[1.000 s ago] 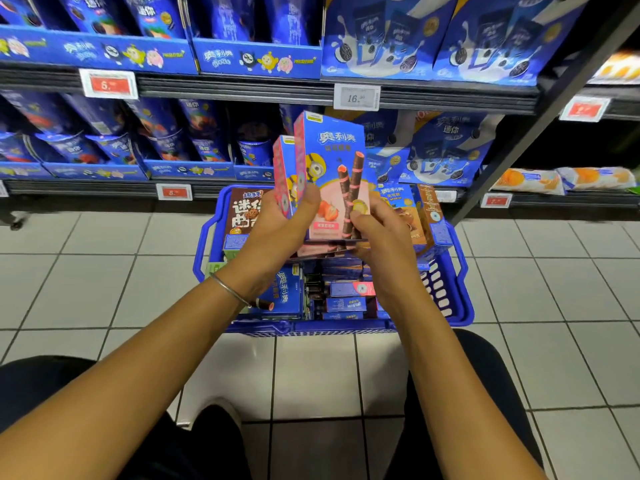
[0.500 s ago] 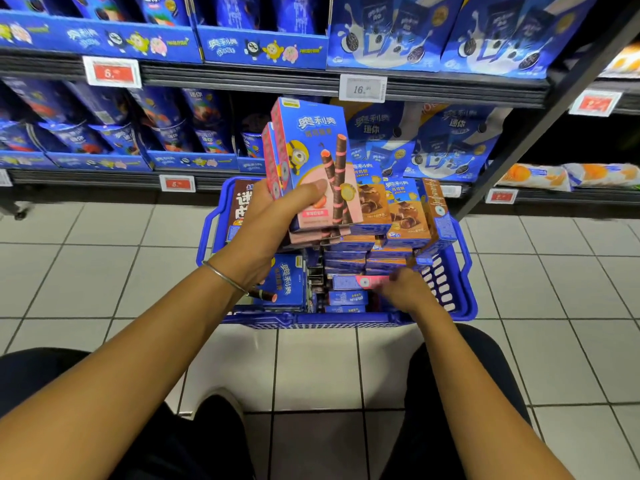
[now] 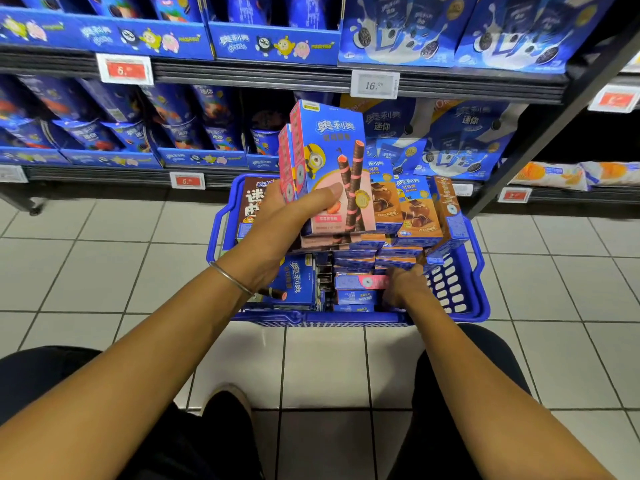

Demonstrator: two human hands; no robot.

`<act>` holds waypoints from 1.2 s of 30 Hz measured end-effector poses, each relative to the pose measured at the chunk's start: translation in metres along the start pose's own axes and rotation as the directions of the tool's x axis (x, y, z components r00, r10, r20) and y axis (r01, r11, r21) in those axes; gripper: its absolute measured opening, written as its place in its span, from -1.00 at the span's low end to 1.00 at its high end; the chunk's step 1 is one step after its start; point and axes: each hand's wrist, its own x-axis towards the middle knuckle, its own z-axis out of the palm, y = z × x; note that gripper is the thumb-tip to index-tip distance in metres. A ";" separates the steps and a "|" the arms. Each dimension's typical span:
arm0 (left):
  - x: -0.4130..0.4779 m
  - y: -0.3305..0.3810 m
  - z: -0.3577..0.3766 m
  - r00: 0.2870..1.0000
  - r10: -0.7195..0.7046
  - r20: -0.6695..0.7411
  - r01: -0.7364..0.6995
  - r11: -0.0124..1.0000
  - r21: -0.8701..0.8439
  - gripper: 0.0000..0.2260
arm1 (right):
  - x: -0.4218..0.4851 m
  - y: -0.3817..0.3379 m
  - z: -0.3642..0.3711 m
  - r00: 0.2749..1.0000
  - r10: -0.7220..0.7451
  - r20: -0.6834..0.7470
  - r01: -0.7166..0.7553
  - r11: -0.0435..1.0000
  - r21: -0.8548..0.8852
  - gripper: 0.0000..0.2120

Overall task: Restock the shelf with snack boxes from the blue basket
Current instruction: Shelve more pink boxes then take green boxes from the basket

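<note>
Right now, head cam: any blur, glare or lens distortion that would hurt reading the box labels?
Head view: front box in the left hand is sharp, print legible; top-shelf packs look soft near the frame edge; wide-angle bend slants the shelf post; light is even, no glare on that box, no hard shadows on the floor tiles.
</note>
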 end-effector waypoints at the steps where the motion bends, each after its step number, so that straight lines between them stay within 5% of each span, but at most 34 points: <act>1: 0.000 0.000 0.000 1.000 0.001 0.000 -0.001 1.000 0.000 -0.51 | 0.000 0.000 -0.002 0.999 0.011 -0.045 -0.010 1.000 0.023 -0.50; 4: 0.001 0.001 -0.001 1.000 0.005 -0.012 -0.005 1.000 0.000 -0.49 | -0.008 0.000 -0.011 0.994 0.020 -0.108 -0.012 0.997 0.082 -0.57; 7: 0.004 0.001 -0.002 1.000 0.016 -0.017 -0.016 1.000 -0.005 -0.50 | -0.022 0.002 -0.026 0.973 -0.148 -0.175 0.183 0.962 0.204 -0.60; 10: 0.007 0.001 -0.004 1.000 0.016 -0.020 -0.015 1.000 0.006 -0.51 | -0.048 0.005 -0.046 0.930 -0.275 -0.245 0.368 0.712 0.598 -0.71; 15: 0.010 0.003 -0.005 0.999 0.028 -0.018 -0.028 1.000 -0.010 -0.56 | -0.083 0.012 -0.081 0.865 -0.305 -0.398 0.495 0.404 0.769 -0.82; 22: 0.014 0.008 -0.009 0.993 0.071 -0.095 -0.076 0.996 -0.054 -0.71 | -0.102 0.013 -0.109 0.901 0.058 -0.431 0.433 -0.038 0.901 -0.66; 26: 0.018 0.008 -0.012 0.988 0.078 -0.135 -0.084 0.996 -0.040 -0.67 | -0.116 0.002 -0.117 0.928 -0.167 -0.334 0.224 -0.467 0.856 -0.67; 30: 0.016 0.001 -0.007 0.992 0.080 -0.093 -0.080 0.997 0.005 -0.67 | -0.122 -0.023 -0.108 0.881 -0.312 -0.357 0.152 -0.528 0.836 -0.71; 36: 0.014 0.004 -0.010 0.994 0.098 -0.052 -0.096 0.995 0.034 -0.68 | -0.123 -0.022 -0.117 0.851 -0.427 -0.306 0.167 -0.332 0.928 -0.50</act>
